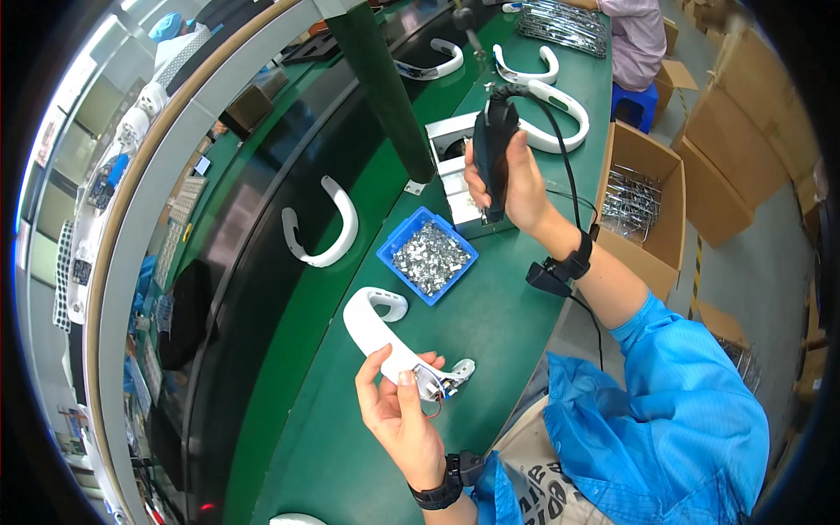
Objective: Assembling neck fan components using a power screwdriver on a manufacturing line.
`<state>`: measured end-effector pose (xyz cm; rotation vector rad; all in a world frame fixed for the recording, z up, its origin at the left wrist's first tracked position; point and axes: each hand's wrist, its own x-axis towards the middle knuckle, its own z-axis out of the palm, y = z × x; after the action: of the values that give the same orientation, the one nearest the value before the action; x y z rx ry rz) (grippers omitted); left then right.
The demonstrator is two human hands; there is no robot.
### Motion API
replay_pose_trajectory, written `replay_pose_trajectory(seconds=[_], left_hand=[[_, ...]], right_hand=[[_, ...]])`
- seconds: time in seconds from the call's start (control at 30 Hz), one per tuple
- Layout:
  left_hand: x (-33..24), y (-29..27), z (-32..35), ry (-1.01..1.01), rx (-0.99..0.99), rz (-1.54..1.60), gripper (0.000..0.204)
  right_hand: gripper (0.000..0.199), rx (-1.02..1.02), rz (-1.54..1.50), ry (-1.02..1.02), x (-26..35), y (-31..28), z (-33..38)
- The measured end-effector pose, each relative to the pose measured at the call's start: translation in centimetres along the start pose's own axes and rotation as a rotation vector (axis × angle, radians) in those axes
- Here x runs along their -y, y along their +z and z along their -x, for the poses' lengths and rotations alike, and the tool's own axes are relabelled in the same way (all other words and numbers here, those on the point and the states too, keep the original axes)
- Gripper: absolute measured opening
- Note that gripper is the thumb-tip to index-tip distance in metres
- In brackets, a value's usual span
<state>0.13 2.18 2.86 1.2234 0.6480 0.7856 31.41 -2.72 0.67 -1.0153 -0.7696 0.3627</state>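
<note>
My left hand grips a white U-shaped neck fan above the green bench. One end of the fan is opened up, with small parts and thin wires showing next to my fingers. Raised higher and to the right, my right hand is wrapped round a black electric screwdriver with a cable at its top. The screwdriver points down, in front of a white box-shaped device; its tip cannot be made out. Between my hands sits a blue bin of small metal parts.
More white U-shaped pieces lie on the dark conveyor and on the far bench. A green post rises beyond the bin. Cardboard boxes with metal parts stand right of the bench. Another person sits at the far end.
</note>
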Motion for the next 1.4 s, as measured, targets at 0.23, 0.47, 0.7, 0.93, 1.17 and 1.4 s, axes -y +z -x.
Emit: replay_pose_trajectory(seconds=[0.23,0.47,0.7,0.93,1.17,1.4], left_hand=[[0.1,0.8,-0.4,-0.01,0.03,0.042,0.037],[0.6,1.5,-0.5,0.027,0.051,0.039,0.036],[0.5,1.6,-0.3,0.059,0.025,0.015,0.033],[1.1,1.3,-0.3,0.066,0.012,0.065,0.037],[2.7,0.9,-0.6,0.138,0.021,0.077,0.012],[2.7,0.5,-0.4,0.123,0.0,0.083,0.013]], right_hand=[[0.098,0.062,-0.263,0.053,6.1,4.5,1.9],[0.111,0.363,-0.562,0.025,11.0,11.2,4.1],[0.11,0.456,-0.31,0.189,12.0,14.2,5.2],[0.099,0.514,-0.437,0.162,9.2,15.0,5.3],[0.091,0.569,-0.427,0.154,9.8,14.4,5.9],[0.084,0.545,-0.428,0.05,8.2,15.4,5.8]])
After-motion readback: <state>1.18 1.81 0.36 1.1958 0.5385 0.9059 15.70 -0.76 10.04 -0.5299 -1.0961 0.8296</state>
